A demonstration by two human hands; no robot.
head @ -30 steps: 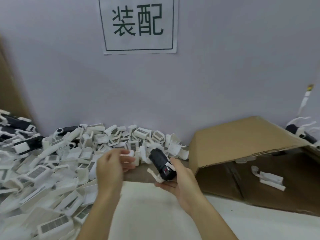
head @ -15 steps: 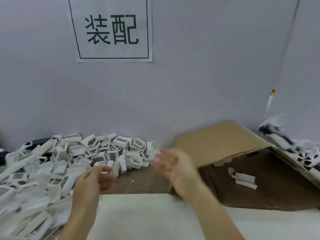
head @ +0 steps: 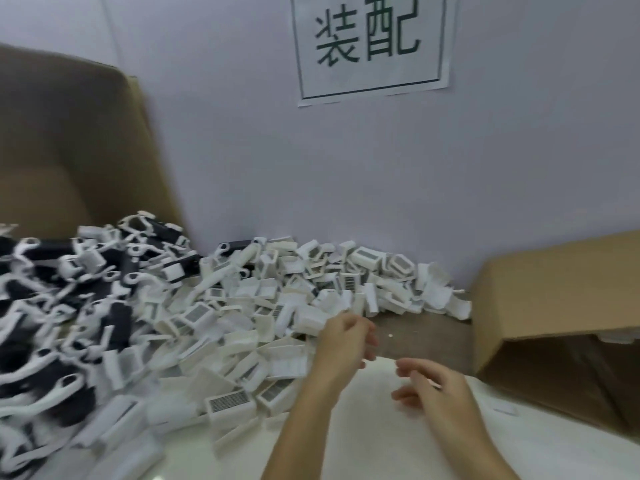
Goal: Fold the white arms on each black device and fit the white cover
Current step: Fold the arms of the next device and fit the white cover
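Both hands hover above the pale work surface and neither holds anything. The left hand has its fingers loosely curled at the near edge of the heap of white covers, the fingertips just beside the nearest ones. The right hand hangs a little nearer the person, fingers relaxed and slightly spread, apart from any part. Farther out to the left of the left hand lies a tangle of black devices with their white arms sticking out at all angles, piled against a tall brown cardboard box whose inside I cannot see. To the right of the right hand a second cardboard box lies on its side, mouth open and dark; its contents are not visible from here. Beyond both hands, a paper sign with two printed characters hangs on the wall.
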